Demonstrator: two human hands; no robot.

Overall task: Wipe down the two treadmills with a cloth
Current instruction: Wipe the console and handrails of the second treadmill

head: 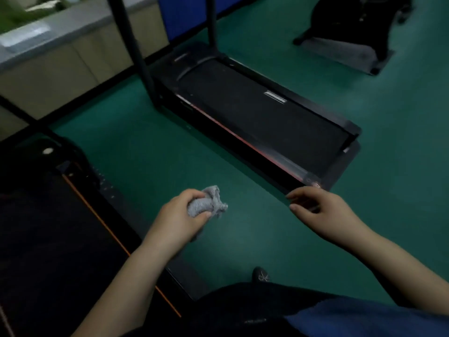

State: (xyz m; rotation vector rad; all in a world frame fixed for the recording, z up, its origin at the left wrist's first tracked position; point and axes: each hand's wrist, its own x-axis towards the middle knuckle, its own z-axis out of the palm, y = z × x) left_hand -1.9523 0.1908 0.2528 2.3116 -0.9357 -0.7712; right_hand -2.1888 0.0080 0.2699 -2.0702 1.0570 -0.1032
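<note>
Where the green floor (150,142) spreads, far treadmill (262,115) with uprights cut off above; near treadmill (48,234) dark, mostly cropped. Right hand (323,210) empty, fingers half open, near far treadmill's corner. Left hand (179,220) closed around crumpled grey cloth (206,205).

Ahead of the hands: long black treadmill (264,117) on the green rubber floor (150,147)
Left of left hand (181,215): second black treadmill with orange stripe (48,227)
In left hand: crumpled grey cloth (209,203)
Right hand (323,210): at the far treadmill's near corner
</note>
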